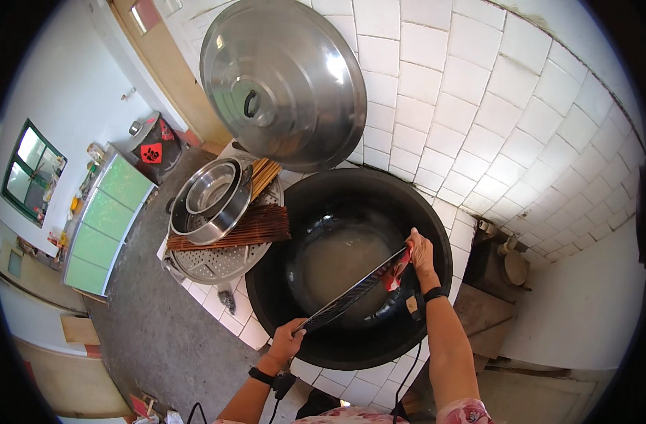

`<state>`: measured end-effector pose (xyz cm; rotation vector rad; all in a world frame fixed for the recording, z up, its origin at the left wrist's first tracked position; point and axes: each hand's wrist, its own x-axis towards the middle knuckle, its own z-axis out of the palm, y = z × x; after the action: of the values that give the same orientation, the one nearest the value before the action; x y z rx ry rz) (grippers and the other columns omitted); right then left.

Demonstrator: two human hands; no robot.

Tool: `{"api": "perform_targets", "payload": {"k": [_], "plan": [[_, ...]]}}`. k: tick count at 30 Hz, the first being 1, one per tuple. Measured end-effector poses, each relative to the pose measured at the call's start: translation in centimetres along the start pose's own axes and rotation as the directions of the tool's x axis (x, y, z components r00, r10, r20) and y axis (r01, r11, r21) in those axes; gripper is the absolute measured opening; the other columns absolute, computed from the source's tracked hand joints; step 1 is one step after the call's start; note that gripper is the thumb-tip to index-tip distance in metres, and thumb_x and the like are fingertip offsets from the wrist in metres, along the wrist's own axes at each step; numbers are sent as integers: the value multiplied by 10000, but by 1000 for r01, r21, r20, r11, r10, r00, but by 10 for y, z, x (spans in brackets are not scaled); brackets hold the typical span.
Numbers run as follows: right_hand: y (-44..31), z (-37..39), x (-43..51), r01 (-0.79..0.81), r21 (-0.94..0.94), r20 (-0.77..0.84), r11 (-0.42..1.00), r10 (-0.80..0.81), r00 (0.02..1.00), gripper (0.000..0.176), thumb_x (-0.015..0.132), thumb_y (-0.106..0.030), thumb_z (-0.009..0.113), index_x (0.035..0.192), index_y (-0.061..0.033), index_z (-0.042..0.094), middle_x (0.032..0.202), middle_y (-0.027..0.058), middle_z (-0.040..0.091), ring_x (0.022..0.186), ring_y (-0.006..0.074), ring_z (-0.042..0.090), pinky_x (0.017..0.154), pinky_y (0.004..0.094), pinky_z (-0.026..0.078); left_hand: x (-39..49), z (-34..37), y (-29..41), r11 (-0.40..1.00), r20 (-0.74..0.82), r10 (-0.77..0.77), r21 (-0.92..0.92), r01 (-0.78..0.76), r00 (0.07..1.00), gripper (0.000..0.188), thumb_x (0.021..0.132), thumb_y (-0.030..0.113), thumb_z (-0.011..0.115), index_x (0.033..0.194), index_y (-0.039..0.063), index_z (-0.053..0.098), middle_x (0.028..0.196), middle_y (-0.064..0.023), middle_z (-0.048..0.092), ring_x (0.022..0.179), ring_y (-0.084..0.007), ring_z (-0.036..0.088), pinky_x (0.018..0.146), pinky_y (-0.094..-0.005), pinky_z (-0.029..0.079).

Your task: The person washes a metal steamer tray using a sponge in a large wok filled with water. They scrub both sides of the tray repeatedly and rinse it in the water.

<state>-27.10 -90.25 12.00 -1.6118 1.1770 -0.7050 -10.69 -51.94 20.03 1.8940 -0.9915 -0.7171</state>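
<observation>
A large black wok (365,356) is set into a white-tiled stove, with cloudy water (328,259) in its bottom. Over it a round metal rack (347,294) is tilted and seen almost edge-on, so its face is mostly hidden. My left hand (287,342) grips the rack's lower left edge, near the wok's rim. At the opposite end, my right hand (421,254) holds a red and white cloth (396,273) against the rack. Whether its fingers also clasp the metal edge is hard to tell.
A big metal lid (302,79) leans on the tiled wall (439,106) behind the wok. Left of the wok, a perforated steamer plate (222,267) bears steel pans (214,199), a brown slatted mat (238,225) and yellowish sticks (264,175). A scouring pad (226,301) lies near the stove's edge.
</observation>
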Motion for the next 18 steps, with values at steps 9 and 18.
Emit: {"api": "perform_targets", "payload": {"k": [9,18], "plan": [[-85,17,-75,332,-311,-218,890,-407,887,437,938,-380,537,661,-45,577,676,154,571,653,372,599,583,449,470,64,29,79,933,98,183,297,-204,978,192,877,162,611,1023,38,612,910,-204,649,835,-391,629,698,-427,502],[-137,29,-142,678,-556,82,482,-779,621,326,784,-347,698,601,-130,538,676,53,468,546,250,492,560,372,387,55,89,47,954,18,193,233,-192,981,155,834,120,620,952,25,587,848,-216,629,801,-434,602,685,-481,489]]}}
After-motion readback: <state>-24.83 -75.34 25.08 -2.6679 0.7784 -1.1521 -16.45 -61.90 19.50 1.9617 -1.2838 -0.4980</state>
